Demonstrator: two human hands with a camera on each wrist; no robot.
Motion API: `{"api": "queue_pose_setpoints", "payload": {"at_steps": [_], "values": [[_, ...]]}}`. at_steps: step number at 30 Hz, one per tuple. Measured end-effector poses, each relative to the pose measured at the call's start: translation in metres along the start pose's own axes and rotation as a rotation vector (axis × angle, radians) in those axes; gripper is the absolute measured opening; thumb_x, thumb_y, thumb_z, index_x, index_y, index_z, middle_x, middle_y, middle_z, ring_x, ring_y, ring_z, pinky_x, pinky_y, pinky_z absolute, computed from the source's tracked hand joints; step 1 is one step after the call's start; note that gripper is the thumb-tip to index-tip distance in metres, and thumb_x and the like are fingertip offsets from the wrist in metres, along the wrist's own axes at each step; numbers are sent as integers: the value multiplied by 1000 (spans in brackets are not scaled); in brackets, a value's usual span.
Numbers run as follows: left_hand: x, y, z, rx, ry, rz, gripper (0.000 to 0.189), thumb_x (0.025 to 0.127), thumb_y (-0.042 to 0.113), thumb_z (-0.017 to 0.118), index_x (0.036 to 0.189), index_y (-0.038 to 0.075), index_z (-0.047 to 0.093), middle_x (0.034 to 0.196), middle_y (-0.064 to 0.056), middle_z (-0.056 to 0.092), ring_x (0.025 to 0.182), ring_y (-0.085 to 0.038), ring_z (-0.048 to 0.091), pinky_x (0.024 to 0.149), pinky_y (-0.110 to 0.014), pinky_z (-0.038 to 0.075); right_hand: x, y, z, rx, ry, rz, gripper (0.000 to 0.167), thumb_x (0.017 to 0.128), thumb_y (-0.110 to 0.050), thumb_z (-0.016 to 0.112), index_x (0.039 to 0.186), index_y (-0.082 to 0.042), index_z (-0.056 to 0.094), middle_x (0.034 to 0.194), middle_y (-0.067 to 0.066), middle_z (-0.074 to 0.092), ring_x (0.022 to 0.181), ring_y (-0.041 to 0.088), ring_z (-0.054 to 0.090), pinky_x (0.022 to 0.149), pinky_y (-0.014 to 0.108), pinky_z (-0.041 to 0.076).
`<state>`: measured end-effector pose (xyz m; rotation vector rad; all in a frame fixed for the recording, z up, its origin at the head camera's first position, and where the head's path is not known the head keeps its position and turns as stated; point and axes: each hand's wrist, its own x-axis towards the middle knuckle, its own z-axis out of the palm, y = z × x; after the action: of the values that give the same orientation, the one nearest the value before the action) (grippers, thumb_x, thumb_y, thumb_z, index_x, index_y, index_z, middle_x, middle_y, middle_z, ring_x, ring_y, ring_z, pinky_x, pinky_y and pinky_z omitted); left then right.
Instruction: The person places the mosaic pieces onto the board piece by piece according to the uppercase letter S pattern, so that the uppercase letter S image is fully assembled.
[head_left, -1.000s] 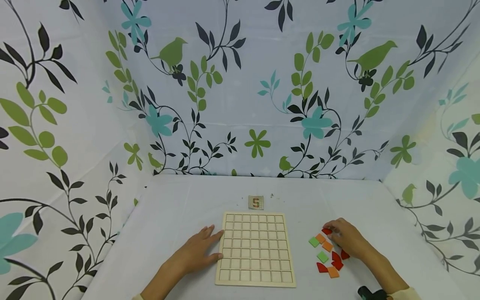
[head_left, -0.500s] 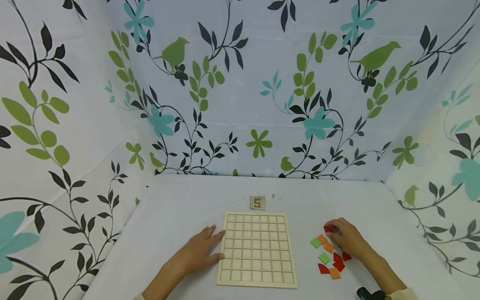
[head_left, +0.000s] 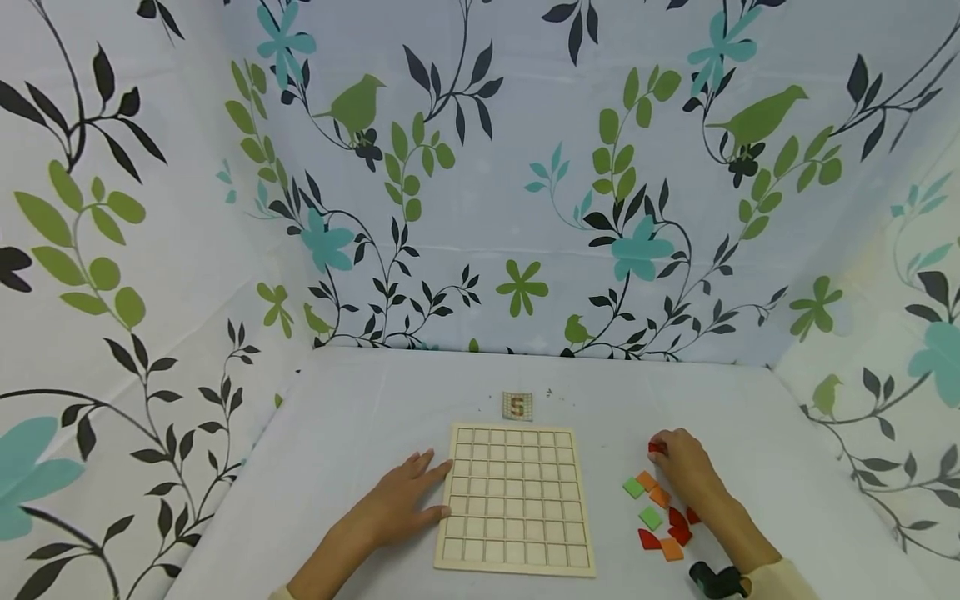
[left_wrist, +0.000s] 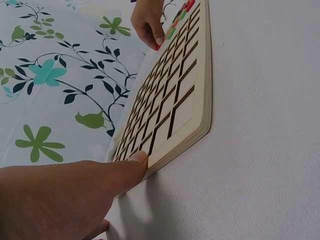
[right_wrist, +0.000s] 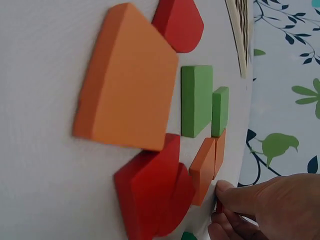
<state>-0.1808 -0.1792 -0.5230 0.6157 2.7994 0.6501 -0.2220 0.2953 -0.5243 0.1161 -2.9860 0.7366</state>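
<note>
A pale wooden grid board (head_left: 517, 571) lies on the white table. At its left edge my left hand (head_left: 397, 504) rests with fingers spread, thumb (left_wrist: 136, 159) on the rim in the left wrist view. Right of the board, my right hand (head_left: 692, 468) pinches a small red tile (head_left: 657, 447) between thumb and fingers, just beyond a loose group of tiles. That group holds an orange tile (right_wrist: 135, 85), a green tile (right_wrist: 200, 100), a red tile (right_wrist: 180, 25) and several others. My fingers hide most of the pinched tile.
A small card (head_left: 517, 406) with a 5-like figure lies behind the board. A patterned cloth (head_left: 480, 208) hangs around the table's back and sides. Black gear (head_left: 716, 581) sits at my right wrist. A dark green bit (right_wrist: 189, 236) shows at the bottom of the right wrist view.
My right hand has moved slightly away from me with the red tile, off the tile group. The left hand stays at the board's edge. The head view has shifted a little.
</note>
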Motion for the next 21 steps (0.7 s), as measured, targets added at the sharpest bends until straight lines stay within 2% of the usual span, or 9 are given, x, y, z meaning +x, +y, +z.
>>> {"api": "queue_pose_setpoints", "payload": {"at_steps": [6, 11, 14, 21], "values": [[0, 1, 1, -6, 1, -2, 74, 99, 55, 68, 160, 20, 47, 169, -22, 33, 156, -49, 29, 120, -71, 30, 11, -7, 4, 8, -46, -20, 24, 96, -3, 76, 114, 13, 70, 98, 16, 69, 86, 26, 64, 88, 51, 62], [0, 0, 1, -6, 2, 5, 74, 99, 56, 67, 161, 21, 46, 169, -22, 33, 156, -49, 29, 121, -71, 30, 17, -19, 11, 45, -64, 5, 23, 96, -3, 76, 113, 11, 71, 99, 16, 72, 86, 24, 65, 85, 48, 63], [1, -1, 2, -1, 2, 11, 74, 99, 56, 67, 161, 21, 46, 169, -22, 33, 156, -49, 29, 120, -71, 30, 22, -32, 14, 47, -65, 7, 23, 95, -4, 77, 112, 11, 71, 100, 16, 71, 88, 25, 64, 85, 49, 62], [2, -4, 5, 11, 0, 4, 74, 100, 57, 66, 161, 21, 46, 170, -21, 33, 157, -48, 29, 121, -69, 30, 29, -71, 27, 48, -50, -53, 17, 94, -1, 77, 106, 10, 73, 99, 17, 69, 89, 27, 63, 82, 46, 59]]}}
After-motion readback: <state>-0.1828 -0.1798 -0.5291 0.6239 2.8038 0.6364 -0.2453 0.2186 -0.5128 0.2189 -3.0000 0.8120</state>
